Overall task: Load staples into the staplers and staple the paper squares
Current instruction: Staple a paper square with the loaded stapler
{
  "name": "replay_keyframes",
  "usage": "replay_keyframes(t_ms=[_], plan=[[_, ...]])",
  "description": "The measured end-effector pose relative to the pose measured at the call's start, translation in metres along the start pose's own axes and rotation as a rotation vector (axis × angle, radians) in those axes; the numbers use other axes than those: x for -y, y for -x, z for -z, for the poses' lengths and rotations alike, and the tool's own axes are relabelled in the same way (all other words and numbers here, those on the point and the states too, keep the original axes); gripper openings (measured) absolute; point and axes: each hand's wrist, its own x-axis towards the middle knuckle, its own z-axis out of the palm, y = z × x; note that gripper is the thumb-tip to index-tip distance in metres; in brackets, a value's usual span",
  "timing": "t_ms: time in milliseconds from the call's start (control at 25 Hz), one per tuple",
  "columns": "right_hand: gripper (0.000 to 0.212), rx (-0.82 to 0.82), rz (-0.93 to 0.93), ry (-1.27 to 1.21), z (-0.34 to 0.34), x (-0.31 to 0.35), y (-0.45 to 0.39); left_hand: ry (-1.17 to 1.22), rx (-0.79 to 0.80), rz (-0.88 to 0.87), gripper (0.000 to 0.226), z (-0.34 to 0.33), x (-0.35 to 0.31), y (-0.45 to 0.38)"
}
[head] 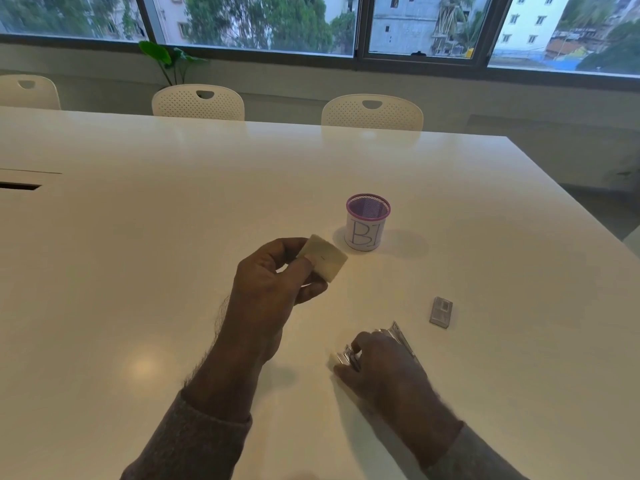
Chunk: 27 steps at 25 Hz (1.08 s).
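Pinching a small cream paper square (323,258) between thumb and fingers, the left hand (273,289) lifts it above the white table (173,220), a staple mark visible; the right hand (384,362) curls over the silver metal stapler (398,336) resting there; next, probably, dropping the square into the pink mesh cup (367,221)

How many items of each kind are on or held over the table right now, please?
Paper squares: 1, held by the left hand
Staplers: 1, under the right hand
Staple boxes: 1
Mesh cups: 1
Total: 4
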Motion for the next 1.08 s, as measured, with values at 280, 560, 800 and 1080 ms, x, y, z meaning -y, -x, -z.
replay_keyframes(t_ms=[280, 560, 800, 1080], plan=[[0.049, -0.092, 0.013, -0.24, 0.041, 0.007, 0.0, 0.105, 0.005, -0.017, 0.012, -0.004, -0.024, 0.019], [0.019, -0.313, 0.361, -1.005, 0.145, 0.038, 0.028, 0.038, 0.1, -0.139, 0.032, -0.023, -0.05, 0.039], [0.014, -0.749, 0.432, -0.807, 0.143, 0.042, 0.034, -0.202, -0.19, -0.542, 0.018, -0.036, -0.055, 0.045], [0.021, -0.878, 0.642, -0.447, 0.135, 0.052, 0.036, -0.025, -0.005, -0.453, 0.027, -0.041, -0.06, 0.049]])
